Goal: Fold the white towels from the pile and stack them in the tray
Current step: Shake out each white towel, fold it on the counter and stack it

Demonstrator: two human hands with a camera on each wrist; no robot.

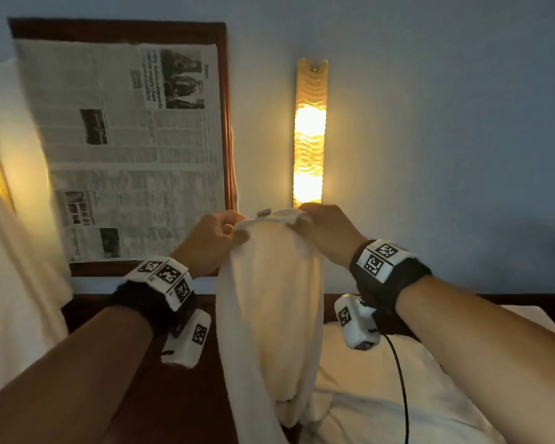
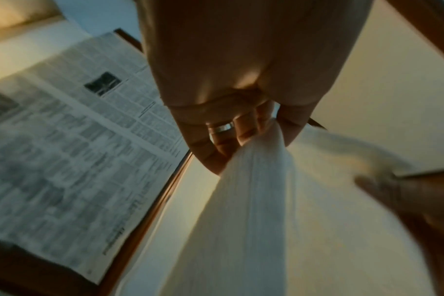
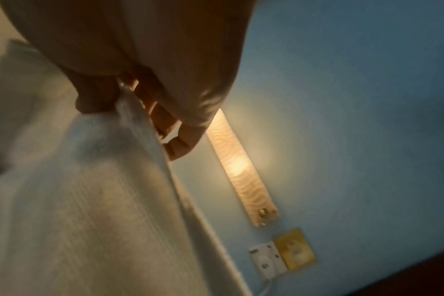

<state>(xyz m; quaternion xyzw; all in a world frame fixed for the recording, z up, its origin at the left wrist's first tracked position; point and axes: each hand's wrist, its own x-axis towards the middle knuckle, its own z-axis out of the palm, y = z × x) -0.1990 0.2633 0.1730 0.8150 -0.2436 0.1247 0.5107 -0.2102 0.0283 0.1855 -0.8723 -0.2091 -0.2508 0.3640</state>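
Observation:
A white towel (image 1: 269, 302) hangs lengthwise in the air in front of me, held up by its top edge. My left hand (image 1: 220, 233) pinches the top left corner between thumb and curled fingers, and the left wrist view shows the same grip on the towel (image 2: 256, 210) by my left hand (image 2: 241, 132). My right hand (image 1: 318, 222) pinches the top right corner a short span away. In the right wrist view my right hand (image 3: 129, 100) grips the cloth, and the towel (image 3: 94, 210) falls away below. More white cloth (image 1: 382, 389) lies under the hanging end. No tray is in view.
A newspaper (image 1: 125, 149) covers a wood-framed panel (image 1: 226, 91) on the wall at left. A lit strip lamp (image 1: 310, 136) glows straight ahead on the blue wall. White fabric (image 1: 10, 251) hangs at far left. A wall socket (image 3: 266, 260) with a cable sits near the lamp.

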